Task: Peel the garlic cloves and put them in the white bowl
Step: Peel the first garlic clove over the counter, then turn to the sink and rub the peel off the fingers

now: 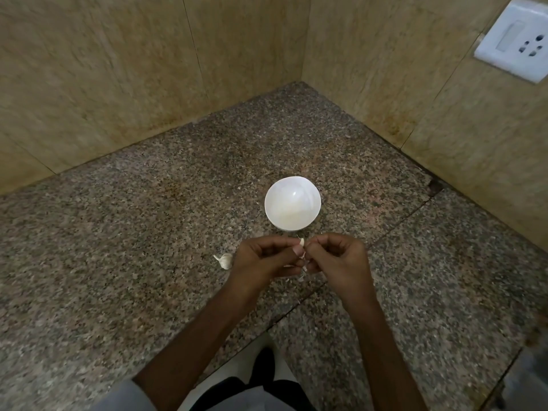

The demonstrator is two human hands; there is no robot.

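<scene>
A small white bowl [292, 203] stands on the speckled granite counter [148, 232], just beyond my hands. My left hand [261, 259] and my right hand [338, 259] meet in front of the bowl, fingers curled, and together they pinch a small pale garlic clove [302, 242] between their fingertips. Thin bits of white skin [302, 275] hang and lie below the fingers. Another garlic piece [225, 260] with its papery skin lies on the counter just left of my left hand. What lies inside the bowl is washed out by glare.
Beige stone walls close the counter's far corner. A white wall socket [516, 40] is mounted at the upper right. The counter's front edge [237, 345] runs diagonally near my body, with floor and a dark shoe [262, 363] below.
</scene>
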